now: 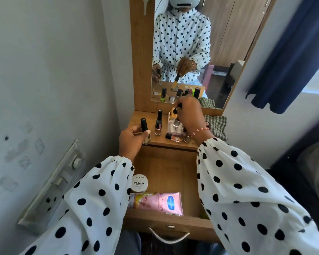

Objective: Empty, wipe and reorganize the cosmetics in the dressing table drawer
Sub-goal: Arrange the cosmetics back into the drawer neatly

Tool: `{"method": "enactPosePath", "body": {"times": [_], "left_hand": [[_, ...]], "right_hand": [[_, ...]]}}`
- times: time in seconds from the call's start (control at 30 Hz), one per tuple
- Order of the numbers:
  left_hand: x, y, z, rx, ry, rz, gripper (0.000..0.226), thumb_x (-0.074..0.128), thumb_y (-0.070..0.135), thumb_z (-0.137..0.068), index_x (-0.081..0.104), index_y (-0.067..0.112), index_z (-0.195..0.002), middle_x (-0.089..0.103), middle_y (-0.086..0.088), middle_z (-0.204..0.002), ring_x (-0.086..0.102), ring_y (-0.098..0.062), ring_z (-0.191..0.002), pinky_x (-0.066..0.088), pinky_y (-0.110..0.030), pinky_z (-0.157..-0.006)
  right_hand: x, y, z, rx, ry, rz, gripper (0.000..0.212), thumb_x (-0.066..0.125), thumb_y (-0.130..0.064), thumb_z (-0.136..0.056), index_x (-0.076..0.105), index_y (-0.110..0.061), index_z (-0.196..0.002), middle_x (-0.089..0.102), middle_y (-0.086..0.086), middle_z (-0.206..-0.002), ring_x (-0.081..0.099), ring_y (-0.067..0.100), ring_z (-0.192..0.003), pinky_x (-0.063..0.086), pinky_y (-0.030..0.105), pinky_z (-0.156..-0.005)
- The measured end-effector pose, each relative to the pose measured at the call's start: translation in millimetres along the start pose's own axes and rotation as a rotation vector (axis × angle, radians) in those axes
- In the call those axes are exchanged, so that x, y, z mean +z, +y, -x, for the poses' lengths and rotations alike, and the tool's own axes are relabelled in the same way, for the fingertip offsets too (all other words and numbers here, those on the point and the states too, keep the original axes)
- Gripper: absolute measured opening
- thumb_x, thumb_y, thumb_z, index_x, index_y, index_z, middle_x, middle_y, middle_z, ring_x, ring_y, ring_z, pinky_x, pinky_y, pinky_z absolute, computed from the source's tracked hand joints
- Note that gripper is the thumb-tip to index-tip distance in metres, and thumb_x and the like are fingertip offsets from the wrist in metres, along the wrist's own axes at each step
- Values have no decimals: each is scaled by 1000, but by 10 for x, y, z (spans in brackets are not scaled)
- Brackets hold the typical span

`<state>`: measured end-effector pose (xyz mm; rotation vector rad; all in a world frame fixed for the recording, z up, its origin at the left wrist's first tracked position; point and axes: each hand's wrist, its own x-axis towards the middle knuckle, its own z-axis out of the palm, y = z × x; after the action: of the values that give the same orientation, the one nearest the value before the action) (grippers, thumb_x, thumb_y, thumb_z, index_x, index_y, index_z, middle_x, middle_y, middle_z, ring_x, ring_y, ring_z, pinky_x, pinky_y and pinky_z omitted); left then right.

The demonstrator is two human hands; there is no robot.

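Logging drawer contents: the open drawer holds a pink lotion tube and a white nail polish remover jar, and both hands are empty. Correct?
Not quite. In the head view the left hand holds a black-capped bottle; the right hand pinches a dark-capped item. Tube and jar are right.

2 hands, 1 jar, 1 tube

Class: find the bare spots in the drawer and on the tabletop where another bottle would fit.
The drawer floor is bare beyond the nail polish remover tub and pink tube. On the tabletop, a strip lies bare left of the upright nail polish bottle. Bottles crowd the tabletop under the right hand.
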<state>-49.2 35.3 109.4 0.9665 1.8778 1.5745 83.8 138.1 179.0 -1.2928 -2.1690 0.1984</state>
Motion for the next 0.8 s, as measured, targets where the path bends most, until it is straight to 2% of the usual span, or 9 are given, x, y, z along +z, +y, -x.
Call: {"method": "enactPosePath", "body": {"times": [0.07,0.13,0.2,0.23,0.3,0.47,0.6,0.7,0.8], "left_hand": [[-15,-25,44,-8,7,21,39,69,17,-80,63,7,-117,66,-8,-114,60,-23,-105,48,-32,-91],[-38,-72,87,-12,5,35,38,69,16,-80,63,6,-116,67,-8,-111,61,-20,-101,46,-27,-88],[-68,-136,122,-22,4,25,37,68,15,-81,63,6,-116,67,-7,-108,60,-17,-95,44,-24,-85],[-85,-176,140,-30,4,21,36,68,15,-81,63,5,-116,67,-6,-106,59,-16,-93,43,-24,-84],[-116,-271,165,-42,0,12,35,68,15,-81,63,6,-115,66,-1,-102,59,-15,-90,43,-22,-82],[-150,-580,208,-48,-65,-93,23,71,11,-77,70,8,-99,71,-5,-90,64,-17,-82,44,-16,-66],[-149,-728,137,-27,-100,-205,22,70,9,-77,70,9,-99,71,-8,-92,65,-21,-87,46,-25,-75],[-128,-791,66,28,-116,-347,21,68,15,-80,69,11,-101,71,-8,-98,63,-23,-91,45,-28,-77],[-110,-851,-53,86,-162,-513,25,69,19,-79,69,7,-102,69,-12,-101,61,-28,-95,50,-38,-84]], "right_hand": [[-87,-57,102,-1,98,-51,21,53,5,-83,67,-5,-95,60,12,-103,60,26,-91,52,33,-81],[-74,-33,254,-7,94,-85,16,57,0,-83,68,-5,-94,63,11,-100,60,25,-90,52,36,-82],[-33,-80,424,-28,83,-146,13,61,-3,-82,69,-6,-92,65,9,-99,61,22,-91,49,24,-82],[-10,-109,487,-30,70,-175,13,62,-3,-82,70,-7,-91,65,7,-99,60,19,-89,45,13,-77],[89,-144,630,-21,9,-236,14,62,-3,-83,70,-10,-91,65,3,-97,59,13,-86,40,4,-70],[524,-118,965,87,-173,-307,19,60,2,-82,69,-8,-95,68,9,-101,63,20,-95,52,26,-82],[825,-43,976,180,-284,-328,20,60,2,-83,69,-9,-96,68,9,-101,64,21,-93,50,23,-77],[1006,-9,945,247,-301,-336,21,60,1,-84,68,-8,-101,68,9,-102,63,20,-91,48,21,-74],[1157,-7,895,284,-309,-317,21,60,-2,-86,67,-10,-104,67,9,-105,62,20,-93,49,23,-77]]}}
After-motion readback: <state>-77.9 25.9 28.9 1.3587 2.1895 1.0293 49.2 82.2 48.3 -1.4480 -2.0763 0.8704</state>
